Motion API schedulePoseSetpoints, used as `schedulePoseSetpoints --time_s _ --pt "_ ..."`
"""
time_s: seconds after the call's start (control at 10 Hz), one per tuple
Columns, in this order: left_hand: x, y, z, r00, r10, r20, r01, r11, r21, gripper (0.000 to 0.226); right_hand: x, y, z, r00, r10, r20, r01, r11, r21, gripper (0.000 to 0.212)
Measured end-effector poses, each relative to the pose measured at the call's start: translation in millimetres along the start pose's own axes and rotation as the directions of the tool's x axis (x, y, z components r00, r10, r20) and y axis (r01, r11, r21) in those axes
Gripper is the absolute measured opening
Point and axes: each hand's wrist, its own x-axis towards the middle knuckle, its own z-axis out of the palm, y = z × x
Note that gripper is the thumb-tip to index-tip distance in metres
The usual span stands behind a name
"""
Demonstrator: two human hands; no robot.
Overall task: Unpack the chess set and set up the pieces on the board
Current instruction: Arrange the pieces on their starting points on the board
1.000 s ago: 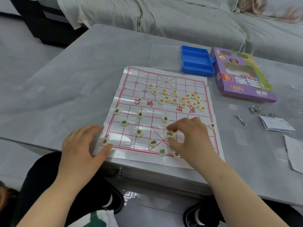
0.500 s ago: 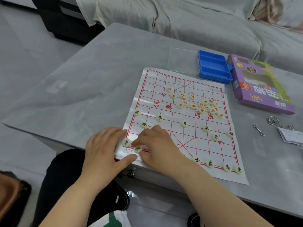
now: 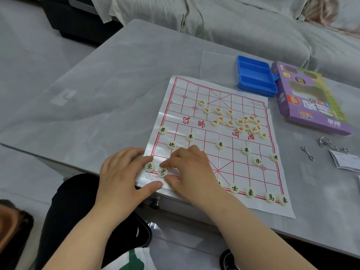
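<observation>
table (image 3: 116,94): board (image 3: 229,158) at 6 o'clock edge | left hand (image 3: 120,176): flat, pinning board's 7 o'clock corner | right hand (image 3: 191,168): pinching horse (image 3: 162,172) just beside rook (image 3: 149,166) | method: centre horse on back-line crossing; keep sheet pinned; lift fingers vertically.

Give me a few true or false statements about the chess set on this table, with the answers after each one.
1. The blue tray holds no pieces. True.
2. The red-lettered pieces stand in their starting rows. False: they lie in a loose cluster on the board's far half.
3. The right hand pinches a black-lettered piece by the board's near-left corner. True.
4. The purple box stands upright. False: it lies flat, right of the tray.
5. The left hand hovers in the air. False: it rests on the board's near-left corner.
</observation>
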Motion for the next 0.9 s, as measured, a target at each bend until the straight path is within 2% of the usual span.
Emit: schedulePoseSetpoints --time_s 0.1,0.2,0.3,0.5,0.7,0.8,0.9 --pt "0 0 0 1.000 -0.008 0.004 0.008 1.000 -0.002 0.059 -1 9 -9 0.999 0.013 -0.039 -0.013 1.000 0.016 0.029" --pt "0 -1 0 1.000 -0.013 0.010 0.013 1.000 0.002 0.059 -4 25 -25 0.989 0.148 -0.010 -0.147 0.988 0.039 0.026" --pt "0 0 0 1.000 -0.024 0.012 0.024 1.000 0.003 0.059 -11 35 -28 0.984 0.177 -0.017 -0.176 0.983 0.047 0.028" --pt "1 1 0 0.999 -0.035 0.012 0.035 0.999 -0.005 0.060 -4 31 -21 0.951 0.282 0.129 -0.271 0.958 -0.095 0.037" --pt "0 1 0 0.999 -0.039 0.013 0.039 0.999 -0.019 0.060 -3 31 -23 0.957 0.257 0.134 -0.256 0.966 -0.024 0.028" --pt "0 2 0 0.999 -0.039 0.011 0.040 0.999 -0.029 0.060 -5 29 -31 0.969 0.153 0.195 -0.171 0.982 0.076 0.024" --pt "0 2 0 0.999 -0.037 0.014 0.038 0.999 -0.028 0.060 -8 30 -33 0.957 0.095 0.272 -0.111 0.993 0.042 0.028"
